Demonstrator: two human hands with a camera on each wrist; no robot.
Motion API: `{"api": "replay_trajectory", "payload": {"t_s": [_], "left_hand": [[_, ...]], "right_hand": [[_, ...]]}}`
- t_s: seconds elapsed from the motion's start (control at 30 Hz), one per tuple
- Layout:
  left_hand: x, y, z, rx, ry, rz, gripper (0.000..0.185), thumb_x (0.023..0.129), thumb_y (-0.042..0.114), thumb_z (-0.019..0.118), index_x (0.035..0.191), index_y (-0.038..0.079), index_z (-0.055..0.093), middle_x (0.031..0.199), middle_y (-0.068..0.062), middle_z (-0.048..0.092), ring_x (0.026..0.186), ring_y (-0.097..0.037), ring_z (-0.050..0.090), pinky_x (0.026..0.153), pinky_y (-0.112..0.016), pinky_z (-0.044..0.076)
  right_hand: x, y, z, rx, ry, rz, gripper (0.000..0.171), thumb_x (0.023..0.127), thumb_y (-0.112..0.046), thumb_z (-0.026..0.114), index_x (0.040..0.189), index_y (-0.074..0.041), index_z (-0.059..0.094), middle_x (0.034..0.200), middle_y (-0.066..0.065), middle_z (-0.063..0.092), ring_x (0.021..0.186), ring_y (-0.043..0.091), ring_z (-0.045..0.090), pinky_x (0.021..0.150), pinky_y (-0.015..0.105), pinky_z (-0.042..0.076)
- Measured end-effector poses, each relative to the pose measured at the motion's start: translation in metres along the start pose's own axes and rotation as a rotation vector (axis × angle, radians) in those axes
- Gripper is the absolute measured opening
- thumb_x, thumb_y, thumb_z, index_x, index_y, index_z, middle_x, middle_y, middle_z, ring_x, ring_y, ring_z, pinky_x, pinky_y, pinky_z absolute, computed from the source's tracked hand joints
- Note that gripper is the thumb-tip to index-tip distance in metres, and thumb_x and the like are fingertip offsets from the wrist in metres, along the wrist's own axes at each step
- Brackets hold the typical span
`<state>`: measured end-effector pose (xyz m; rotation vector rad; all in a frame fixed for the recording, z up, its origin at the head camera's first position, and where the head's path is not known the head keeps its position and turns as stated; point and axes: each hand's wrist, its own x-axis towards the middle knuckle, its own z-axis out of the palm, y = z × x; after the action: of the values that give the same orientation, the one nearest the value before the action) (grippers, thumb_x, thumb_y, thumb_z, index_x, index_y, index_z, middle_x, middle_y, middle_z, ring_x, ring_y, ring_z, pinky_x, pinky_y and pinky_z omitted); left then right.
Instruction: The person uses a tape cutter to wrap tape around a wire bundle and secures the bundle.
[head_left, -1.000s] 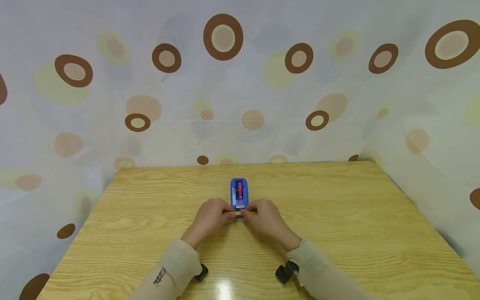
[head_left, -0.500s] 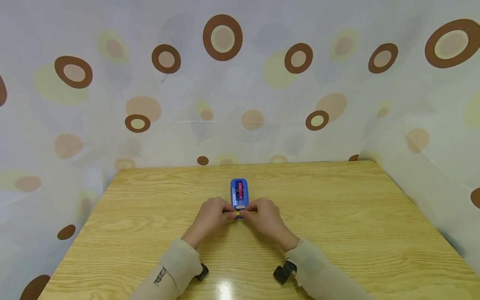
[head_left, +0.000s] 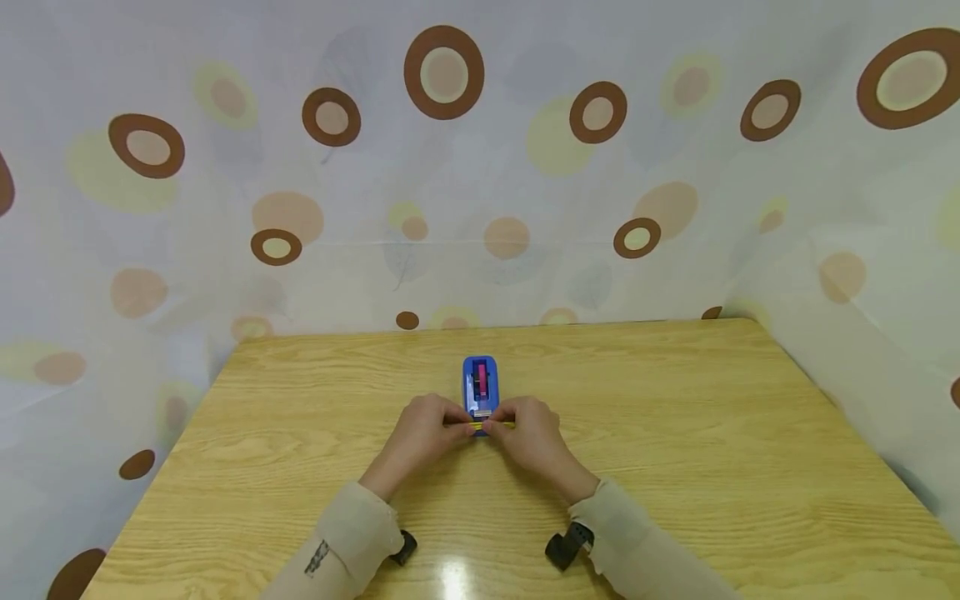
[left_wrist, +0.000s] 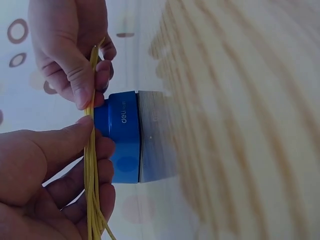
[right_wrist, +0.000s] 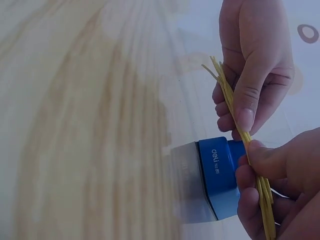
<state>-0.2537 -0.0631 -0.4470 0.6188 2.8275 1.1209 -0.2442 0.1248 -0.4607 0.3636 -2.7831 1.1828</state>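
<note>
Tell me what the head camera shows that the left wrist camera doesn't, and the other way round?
Only the head view shows the whole wooden table, the spotted curtain behind it, both sleeves, and the pink part on top of the blue tape dispenser. Only the left wrist view shows white lettering on the dispenser's blue end and that the yellow thing is several thin strands bunched together. Both show the left hand and right hand pinching the strands just in front of the dispenser.
</note>
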Motion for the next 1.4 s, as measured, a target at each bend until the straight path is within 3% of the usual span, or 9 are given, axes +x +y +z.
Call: {"api": "replay_trajectory", "payload": {"t_s": [0.2,0.5,0.67,0.97,1.13,1.4], "left_hand": [[-0.002,-0.001,0.0,-0.018,0.007,-0.012,0.007,0.09,0.02,0.075,0.088,0.015,0.08,0.085,0.008,0.072,0.081,-0.009,0.064,0.077,-0.033,0.054],[0.002,0.003,0.0,-0.013,0.092,-0.046,0.009,0.091,0.017,0.073,0.094,0.011,0.078,0.091,0.003,0.072,0.083,-0.012,0.065,0.075,-0.033,0.054],[0.007,0.006,0.001,0.002,0.089,-0.035,0.015,0.092,0.016,0.071,0.103,0.008,0.078,0.1,-0.002,0.074,0.091,-0.018,0.068,0.079,-0.034,0.055],[0.012,0.005,0.004,0.017,0.074,-0.017,0.011,0.09,0.014,0.074,0.096,0.007,0.08,0.093,-0.002,0.074,0.083,-0.014,0.066,0.073,-0.032,0.054],[0.013,0.003,0.003,0.005,0.065,-0.065,0.009,0.089,0.016,0.075,0.094,0.011,0.081,0.092,0.0,0.074,0.081,-0.014,0.065,0.071,-0.031,0.054],[0.017,0.003,0.003,-0.017,0.08,-0.086,0.007,0.088,0.016,0.076,0.09,0.012,0.082,0.093,0.0,0.075,0.09,-0.017,0.067,0.077,-0.034,0.055]], "right_hand": [[-0.001,-0.001,0.0,0.004,-0.009,-0.005,0.018,0.088,-0.017,0.076,0.07,-0.018,0.073,0.074,-0.011,0.068,0.081,0.013,0.063,0.082,0.052,0.045],[0.0,0.001,0.001,0.063,-0.017,-0.028,0.018,0.088,-0.01,0.075,0.071,-0.011,0.072,0.071,-0.007,0.066,0.071,0.011,0.056,0.071,0.037,0.048],[0.001,0.002,0.001,0.078,-0.023,-0.038,0.017,0.089,-0.009,0.074,0.071,-0.01,0.072,0.072,-0.006,0.066,0.071,0.011,0.056,0.07,0.035,0.049],[0.0,0.001,0.002,0.069,-0.036,-0.035,0.017,0.088,-0.009,0.075,0.071,-0.011,0.071,0.073,-0.006,0.066,0.072,0.012,0.056,0.07,0.035,0.048],[0.0,0.002,0.002,0.056,-0.039,-0.051,0.017,0.088,-0.009,0.075,0.071,-0.012,0.071,0.073,-0.007,0.066,0.073,0.011,0.057,0.071,0.036,0.048],[0.0,0.001,0.002,0.05,-0.043,-0.029,0.017,0.087,-0.01,0.076,0.071,-0.014,0.071,0.072,-0.009,0.065,0.071,0.011,0.055,0.07,0.035,0.047]]}}
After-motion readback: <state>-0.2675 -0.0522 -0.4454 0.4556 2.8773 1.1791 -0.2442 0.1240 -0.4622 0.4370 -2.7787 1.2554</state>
